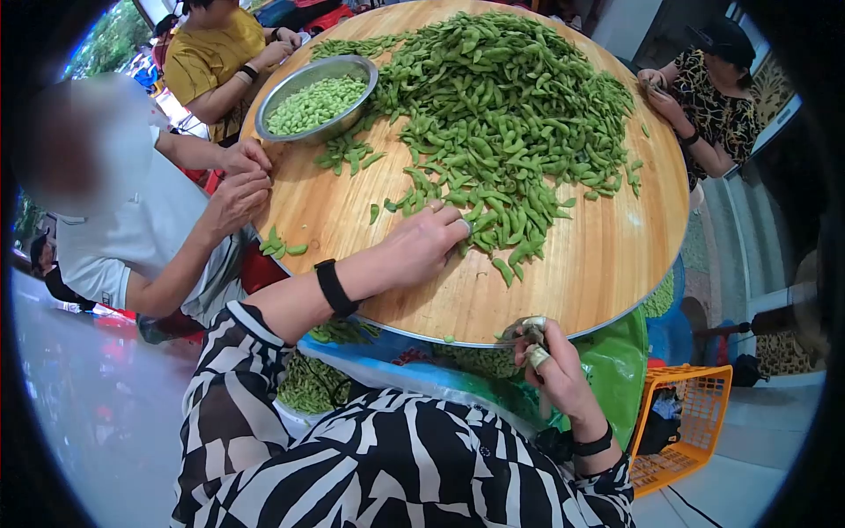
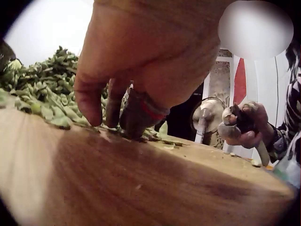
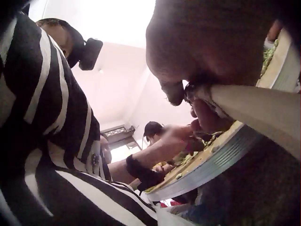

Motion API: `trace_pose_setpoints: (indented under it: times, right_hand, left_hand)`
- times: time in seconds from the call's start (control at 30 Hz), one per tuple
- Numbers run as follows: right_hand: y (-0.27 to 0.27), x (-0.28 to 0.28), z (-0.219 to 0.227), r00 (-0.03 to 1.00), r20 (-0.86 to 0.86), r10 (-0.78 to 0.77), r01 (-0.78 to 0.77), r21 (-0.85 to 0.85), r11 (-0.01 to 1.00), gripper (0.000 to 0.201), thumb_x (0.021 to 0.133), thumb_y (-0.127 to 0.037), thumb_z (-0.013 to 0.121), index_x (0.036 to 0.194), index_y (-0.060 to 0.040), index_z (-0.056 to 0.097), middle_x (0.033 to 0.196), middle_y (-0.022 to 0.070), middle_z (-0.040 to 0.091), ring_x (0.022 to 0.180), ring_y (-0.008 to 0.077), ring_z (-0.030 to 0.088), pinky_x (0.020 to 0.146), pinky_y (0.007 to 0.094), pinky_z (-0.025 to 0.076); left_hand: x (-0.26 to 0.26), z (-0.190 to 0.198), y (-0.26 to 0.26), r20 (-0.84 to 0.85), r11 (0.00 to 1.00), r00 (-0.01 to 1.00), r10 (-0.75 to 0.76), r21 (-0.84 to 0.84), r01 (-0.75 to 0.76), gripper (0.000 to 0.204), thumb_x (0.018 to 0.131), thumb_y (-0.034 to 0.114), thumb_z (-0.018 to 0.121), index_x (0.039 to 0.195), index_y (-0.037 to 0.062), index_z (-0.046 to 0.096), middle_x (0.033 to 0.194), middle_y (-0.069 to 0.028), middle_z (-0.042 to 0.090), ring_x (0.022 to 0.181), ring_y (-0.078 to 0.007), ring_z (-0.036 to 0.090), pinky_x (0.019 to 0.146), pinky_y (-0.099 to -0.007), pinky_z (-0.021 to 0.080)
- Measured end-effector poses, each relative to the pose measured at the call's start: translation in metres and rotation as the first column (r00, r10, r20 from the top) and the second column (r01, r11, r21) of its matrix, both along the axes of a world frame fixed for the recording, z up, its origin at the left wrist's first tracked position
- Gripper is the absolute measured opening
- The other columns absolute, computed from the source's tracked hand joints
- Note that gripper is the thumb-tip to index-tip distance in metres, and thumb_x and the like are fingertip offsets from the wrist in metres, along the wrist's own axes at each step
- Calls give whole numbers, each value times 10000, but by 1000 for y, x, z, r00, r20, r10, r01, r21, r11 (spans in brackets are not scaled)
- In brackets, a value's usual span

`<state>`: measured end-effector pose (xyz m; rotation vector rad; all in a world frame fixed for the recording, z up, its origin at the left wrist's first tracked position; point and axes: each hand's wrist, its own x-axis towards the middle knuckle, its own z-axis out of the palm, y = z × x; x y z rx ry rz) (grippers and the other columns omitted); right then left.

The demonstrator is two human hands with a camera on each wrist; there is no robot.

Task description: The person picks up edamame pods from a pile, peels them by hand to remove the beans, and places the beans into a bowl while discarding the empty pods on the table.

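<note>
My left hand (image 1: 421, 246) reaches over the round wooden table to the near edge of a heap of green soybean pods (image 1: 510, 106). Its bent fingers point down among loose pods (image 2: 59, 115), close over the wood in the left wrist view. Whether they pinch a pod I cannot tell. At the table's front rim, my right hand (image 1: 554, 370) has curled fingers with dark and whitish coverings on the tips. They hold a pale, stick-like thing (image 3: 263, 110), whose far end runs out of the right wrist view.
A metal bowl (image 1: 321, 101) of shelled beans stands at the table's left. Around the wooden table (image 1: 607, 255) sit other people, one in a white shirt (image 1: 141, 211) close on my left. An orange crate (image 1: 691, 422) stands low at the right, near a green plastic bag (image 1: 616, 356).
</note>
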<state>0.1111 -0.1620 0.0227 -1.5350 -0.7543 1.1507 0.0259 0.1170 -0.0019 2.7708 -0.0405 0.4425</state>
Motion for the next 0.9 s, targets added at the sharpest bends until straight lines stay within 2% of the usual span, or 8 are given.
trace_pose_setpoints:
  times: [0.27,0.3,0.33,0.37,0.4,0.5,0.73,0.9]
  right_hand:
    - [0,0,-12,984,-102,-146,154,73,985,355,976,-137,344,1292,-14,446,702,34,543,491,67,428,447,196,328]
    - [2,0,-10,982,-103,-160,168,72,983,355,976,-137,344,1292,-14,446,702,34,543,491,67,428,447,196,328]
    - [3,-1,-9,979,-134,-154,169,110,979,382,988,-153,347,1339,-20,416,690,36,539,487,66,425,444,192,326]
    - [5,-2,-8,975,-164,-148,172,148,974,413,999,-169,350,1385,-26,385,679,38,535,483,66,422,442,188,324]
    - [6,-3,-7,973,-163,-165,189,143,972,413,999,-169,350,1385,-26,385,679,38,535,483,66,422,442,188,324]
    - [8,-8,-8,923,-345,-169,257,228,939,450,1010,-204,360,1434,-52,337,657,49,519,479,68,413,439,182,323]
    - [6,-10,-4,913,-389,-123,236,259,937,465,1015,-242,371,1434,-42,333,657,54,512,489,74,418,438,188,330]
    - [8,-13,-6,896,-419,-146,288,300,909,428,1009,-186,395,1399,-9,383,652,32,490,491,72,408,430,189,328]
  left_hand:
    - [-2,9,-20,4,1000,1000,-11,-12,11,116,771,39,609,866,4,554,859,-176,556,826,-357,558,717,-412,472]
    - [-4,20,-30,-145,910,989,20,-408,-78,116,827,49,586,925,-2,550,850,-130,571,793,-266,559,688,-371,464]
    - [-7,24,-39,-297,666,955,-13,-715,-213,122,884,58,563,984,-9,547,842,-84,586,761,-175,561,659,-331,457]
    - [-9,19,-48,-271,496,960,-65,-844,-204,165,943,134,542,1046,9,574,796,-33,608,696,-80,532,604,-243,430]
    - [-11,24,-57,-271,496,959,-83,-846,-196,165,943,134,542,1046,9,574,796,-33,608,696,-80,532,604,-243,430]
    - [-14,39,-79,-238,235,956,-170,-952,-195,153,938,126,557,1063,48,596,784,10,605,677,-31,513,553,-179,382]
    - [-13,25,-90,-132,194,977,-168,-976,-99,212,935,89,564,1134,26,597,834,7,602,746,-47,534,654,-205,448]
    - [-15,25,-90,-122,306,983,-140,-949,-74,231,929,71,570,1148,2,596,861,4,604,772,-56,538,707,-226,464]
